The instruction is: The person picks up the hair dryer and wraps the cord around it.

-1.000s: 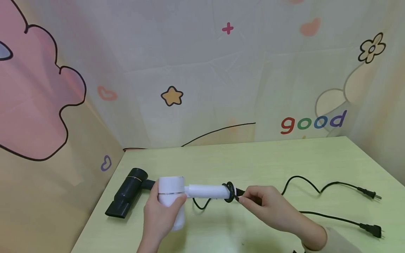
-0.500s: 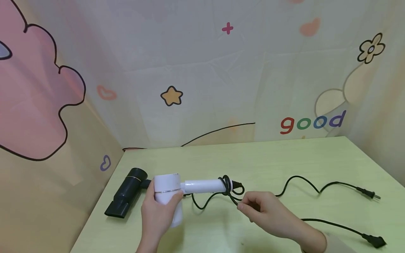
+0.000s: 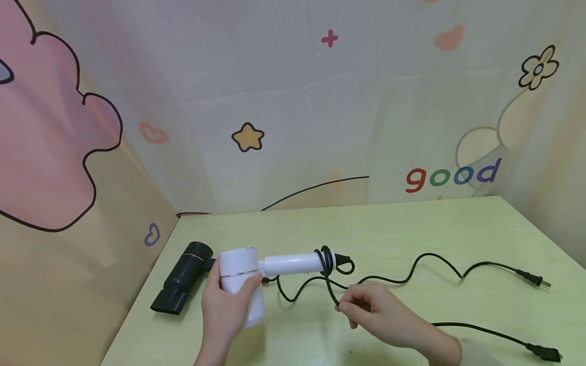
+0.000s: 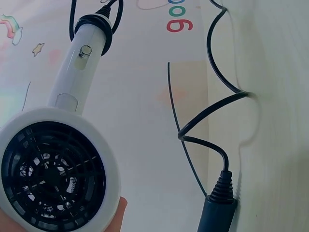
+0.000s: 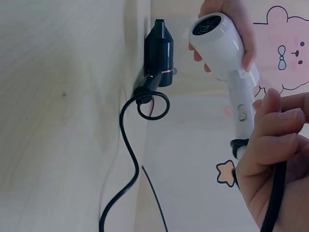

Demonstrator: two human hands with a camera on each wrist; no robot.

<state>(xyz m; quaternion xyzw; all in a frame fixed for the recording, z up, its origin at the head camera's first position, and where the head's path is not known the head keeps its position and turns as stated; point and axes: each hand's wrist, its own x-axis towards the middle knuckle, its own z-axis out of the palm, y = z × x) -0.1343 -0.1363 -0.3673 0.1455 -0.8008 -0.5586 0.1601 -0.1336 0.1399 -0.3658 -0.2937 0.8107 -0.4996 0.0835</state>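
Note:
My left hand grips the body of a white hair dryer, holding it above the table with its handle pointing right. The dryer's round black grille faces the left wrist camera. Black power cord is looped around the end of the handle. My right hand pinches that cord below and to the right of the loops; in the right wrist view the cord also runs across the palm. The cord's plug hangs out at the right, beyond the right forearm.
A black hair dryer lies on the light green table at the left, just behind my left hand. Its wavy cord runs behind both hands to a plug at the right. A printed curtain stands along the back.
My right hand has drawn the cord down and slightly left, away from the handle end, and the loops look looser. The white hair dryer has shifted slightly left and up.

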